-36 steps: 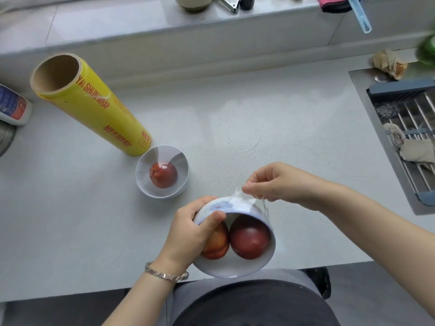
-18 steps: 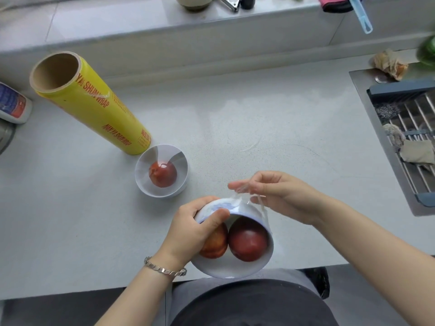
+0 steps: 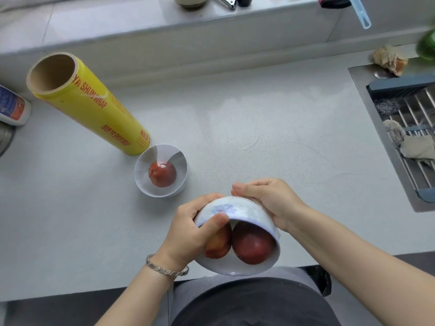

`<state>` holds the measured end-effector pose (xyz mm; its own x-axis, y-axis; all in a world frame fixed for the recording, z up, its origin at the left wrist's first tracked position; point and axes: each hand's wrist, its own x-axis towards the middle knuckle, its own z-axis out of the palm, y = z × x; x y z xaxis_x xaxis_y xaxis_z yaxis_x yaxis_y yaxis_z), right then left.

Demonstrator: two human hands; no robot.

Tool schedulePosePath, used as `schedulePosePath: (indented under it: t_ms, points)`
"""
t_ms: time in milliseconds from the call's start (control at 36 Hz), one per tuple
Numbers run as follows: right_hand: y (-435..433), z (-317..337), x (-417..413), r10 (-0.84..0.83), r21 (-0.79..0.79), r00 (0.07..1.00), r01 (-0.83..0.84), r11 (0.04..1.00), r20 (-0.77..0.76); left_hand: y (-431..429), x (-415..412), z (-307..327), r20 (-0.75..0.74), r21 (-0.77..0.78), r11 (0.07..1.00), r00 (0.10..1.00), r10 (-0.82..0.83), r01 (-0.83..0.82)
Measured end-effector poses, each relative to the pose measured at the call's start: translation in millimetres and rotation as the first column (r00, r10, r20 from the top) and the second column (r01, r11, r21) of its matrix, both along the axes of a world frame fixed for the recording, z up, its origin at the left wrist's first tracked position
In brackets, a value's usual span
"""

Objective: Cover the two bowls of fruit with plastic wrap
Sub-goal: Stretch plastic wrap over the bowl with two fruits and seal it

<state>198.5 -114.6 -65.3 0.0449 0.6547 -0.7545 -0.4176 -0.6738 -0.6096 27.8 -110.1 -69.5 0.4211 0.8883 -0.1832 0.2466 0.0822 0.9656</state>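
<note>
Bowl of fruit (image 3: 244,209) tilted at counter's (image 3: 259,137) near edge, left hand (image 3: 188,234) gripping left rim, right hand (image 3: 270,201) curled round right wall.

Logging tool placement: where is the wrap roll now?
Head view, left on the counter: the roll stands on end, its base just behind the one-fruit bowl.

Two white bowls: far bowl (image 3: 160,192), near bowl (image 3: 242,208). Three red fruits, perhaps nectarines: lone fruit (image 3: 162,174), paler fruit (image 3: 217,245), darker fruit (image 3: 253,245). One plastic wrap roll (image 3: 94,107). Two hands: left hand (image 3: 190,231), right hand (image 3: 270,203).
</note>
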Motion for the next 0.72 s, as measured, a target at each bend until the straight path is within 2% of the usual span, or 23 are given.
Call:
schedulePosePath:
  t_ms: [278, 361, 417, 472, 528, 583, 667, 722]
  points:
    - [-5.7, -3.2, 8.8, 0.247, -0.067, 0.963, -0.241, 0.968, 0.108, -3.6, -0.3, 3.5, 0.004, 0.03, 0.999, 0.999, -0.032, 0.032]
    - [-8.4, -3.4, 15.3, 0.337, -0.089, 0.915, -0.326, 0.941, 0.221, -4.3, -2.4, 4.3, 0.012, 0.035, 0.999, 1.0, -0.024, 0.023]
    - [-10.8, -0.8, 22.3, 0.279, -0.026, 0.918, -0.284, 0.959, 0.282, -2.8, -3.7, 5.4, 0.022, 0.036, 0.999, 1.0, 0.002, -0.003]
    - [-13.1, 7.7, 32.0, 0.139, 0.147, 0.913, -0.209, 0.967, 0.384, -0.6, -5.4, 5.9, 0.012, 0.039, 0.999, 1.0, 0.024, -0.024]
    - [-16.9, 23.3, 37.2, 0.046, 0.351, 0.887, -0.229, 0.908, 0.46, 0.6, -6.0, 5.8, -0.016, 0.033, 0.999, 1.0, 0.025, -0.025]
    - [-24.9, 37.7, 32.1, 0.093, 0.481, 0.844, -0.388, 0.786, 0.528, 1.3, -5.0, 5.5, -0.037, 0.024, 0.999, 0.999, 0.026, -0.025]
    - [-40.2, 37.4, 17.3, 0.224, 0.422, 0.659, -0.669, 0.612, 0.718, 1.2, -2.7, 4.8, -0.043, 0.011, 1.0, 0.999, 0.027, -0.026]
    - [-42.2, 32.4, 12.6, 0.273, 0.363, 0.587, -0.736, 0.571, 0.762, 0.7, -1.7, 4.4, -0.043, 0.011, 0.999, 0.998, 0.036, -0.035]
